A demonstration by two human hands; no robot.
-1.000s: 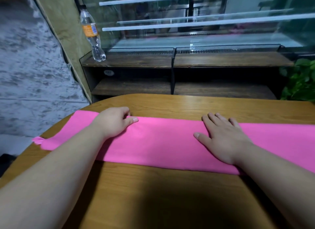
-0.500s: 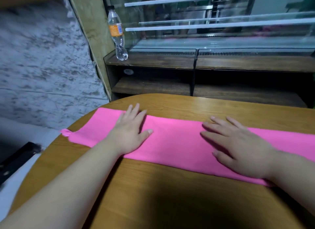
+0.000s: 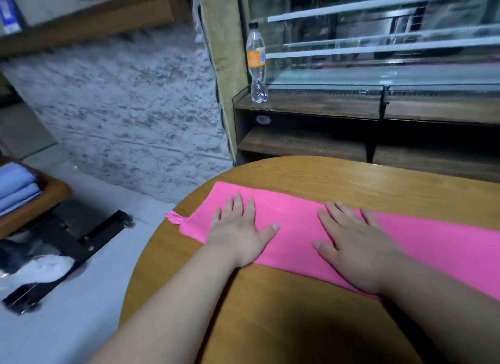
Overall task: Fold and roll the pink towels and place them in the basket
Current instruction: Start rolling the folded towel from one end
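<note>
Two flat palms, left hand (image 3: 238,235) and right hand (image 3: 354,251), press with fingers straight (nothing grasped) on the pink towel (image 3: 295,228), a long folded strip across the wooden table (image 3: 270,309) at frame centre.

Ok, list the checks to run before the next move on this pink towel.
1. Pink towel folded into a long strip, flat on the table: ok.
2. Left hand flat on it near its left end: ok.
3. Right hand flat on it: ok.
4. Hanging loop tucked in: not ok, it sticks out.
5. Towel's right end on the table: cannot tell, out of frame.
</note>
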